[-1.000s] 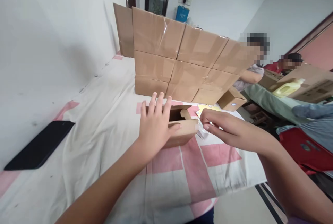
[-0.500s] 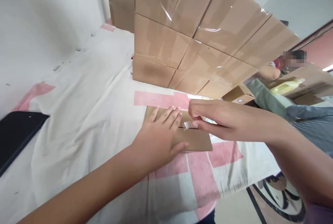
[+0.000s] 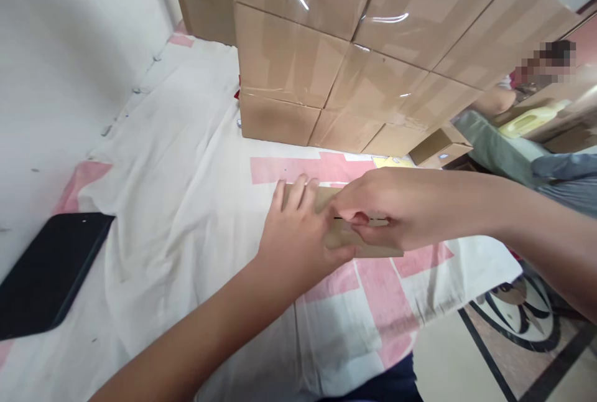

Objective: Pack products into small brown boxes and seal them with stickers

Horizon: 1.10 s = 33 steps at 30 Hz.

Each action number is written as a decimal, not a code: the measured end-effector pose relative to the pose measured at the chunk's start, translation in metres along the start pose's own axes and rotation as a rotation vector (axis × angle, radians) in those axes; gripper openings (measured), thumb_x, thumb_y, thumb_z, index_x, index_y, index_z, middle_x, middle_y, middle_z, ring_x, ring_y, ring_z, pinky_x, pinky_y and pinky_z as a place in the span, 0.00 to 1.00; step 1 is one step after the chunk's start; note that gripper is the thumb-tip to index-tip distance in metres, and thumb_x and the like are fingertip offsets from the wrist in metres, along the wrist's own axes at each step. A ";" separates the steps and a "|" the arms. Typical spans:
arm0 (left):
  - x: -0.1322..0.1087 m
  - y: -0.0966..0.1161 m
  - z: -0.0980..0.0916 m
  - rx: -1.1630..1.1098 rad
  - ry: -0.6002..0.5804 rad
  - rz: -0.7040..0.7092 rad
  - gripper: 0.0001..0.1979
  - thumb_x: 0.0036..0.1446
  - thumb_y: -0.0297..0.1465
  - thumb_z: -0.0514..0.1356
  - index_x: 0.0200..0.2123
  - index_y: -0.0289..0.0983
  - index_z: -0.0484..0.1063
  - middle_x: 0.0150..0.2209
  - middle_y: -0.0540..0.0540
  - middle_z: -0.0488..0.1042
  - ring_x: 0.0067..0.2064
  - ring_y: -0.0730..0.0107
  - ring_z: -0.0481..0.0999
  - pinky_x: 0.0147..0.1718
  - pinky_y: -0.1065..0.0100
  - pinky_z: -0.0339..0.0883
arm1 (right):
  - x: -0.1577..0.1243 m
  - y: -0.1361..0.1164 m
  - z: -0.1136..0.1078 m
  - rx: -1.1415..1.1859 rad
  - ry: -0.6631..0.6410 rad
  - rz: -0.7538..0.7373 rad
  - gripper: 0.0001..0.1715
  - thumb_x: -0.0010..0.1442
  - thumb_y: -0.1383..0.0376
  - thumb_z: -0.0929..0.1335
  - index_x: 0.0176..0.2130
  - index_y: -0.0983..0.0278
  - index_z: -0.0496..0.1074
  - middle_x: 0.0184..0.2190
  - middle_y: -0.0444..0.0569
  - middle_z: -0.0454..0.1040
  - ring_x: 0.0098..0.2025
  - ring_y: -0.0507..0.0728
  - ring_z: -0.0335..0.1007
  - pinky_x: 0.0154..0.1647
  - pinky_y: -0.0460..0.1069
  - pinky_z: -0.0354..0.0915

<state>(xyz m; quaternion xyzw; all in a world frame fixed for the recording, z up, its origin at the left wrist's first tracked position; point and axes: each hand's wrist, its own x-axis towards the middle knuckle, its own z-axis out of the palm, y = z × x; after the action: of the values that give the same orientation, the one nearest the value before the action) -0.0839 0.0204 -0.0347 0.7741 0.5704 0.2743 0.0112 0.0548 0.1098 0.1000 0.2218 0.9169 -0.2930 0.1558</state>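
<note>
A small flat cardboard box (image 3: 345,238) with a dark seam across its top lies on the cloth in front of me. My left hand (image 3: 298,234) rests on the box's left part, fingers spread and thumb stretched along its near side. Over the seam, my right hand (image 3: 373,206) is closed in a pinch, its fingertips beside my left hand's fingers. A clear strip of tape showed in that pinch a moment earlier; now the fingers mostly hide it.
Taped cardboard boxes (image 3: 289,56) are stacked behind the work. An open box (image 3: 441,147) stands to their right. The white cloth (image 3: 186,140) carries pink patches, with a black phone-like slab (image 3: 51,271) at left. Another person (image 3: 494,102) sits at far right near a yellow bottle (image 3: 532,121).
My right hand has moved in toward my left hand, down onto the seam, and the tape strip is now mostly covered. My left hand stays on the box. The view has shifted slightly.
</note>
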 end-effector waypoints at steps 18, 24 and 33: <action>-0.002 -0.017 -0.017 -0.043 -0.164 -0.099 0.30 0.60 0.52 0.57 0.61 0.43 0.70 0.67 0.40 0.63 0.69 0.43 0.54 0.64 0.40 0.49 | 0.021 0.017 0.016 -0.039 -0.115 -0.008 0.14 0.54 0.74 0.66 0.25 0.62 0.56 0.23 0.39 0.56 0.25 0.48 0.49 0.27 0.49 0.45; 0.000 -0.019 -0.013 -0.019 -0.310 -0.191 0.50 0.58 0.60 0.52 0.73 0.36 0.47 0.75 0.41 0.42 0.76 0.47 0.36 0.70 0.37 0.26 | 0.025 0.014 0.015 -0.056 -0.128 -0.006 0.14 0.54 0.74 0.65 0.25 0.62 0.56 0.23 0.39 0.56 0.25 0.49 0.49 0.27 0.49 0.46; 0.000 -0.018 -0.016 -0.029 -0.300 -0.192 0.45 0.60 0.58 0.52 0.72 0.40 0.51 0.75 0.42 0.45 0.75 0.46 0.40 0.70 0.37 0.33 | 0.025 0.017 0.017 -0.072 -0.138 -0.009 0.13 0.54 0.74 0.66 0.25 0.62 0.58 0.23 0.39 0.58 0.25 0.48 0.49 0.27 0.49 0.46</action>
<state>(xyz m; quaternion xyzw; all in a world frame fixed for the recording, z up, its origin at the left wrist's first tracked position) -0.1067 0.0221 -0.0265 0.7481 0.6296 0.1616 0.1335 0.0444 0.1202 0.0682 0.1911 0.9150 -0.2751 0.2251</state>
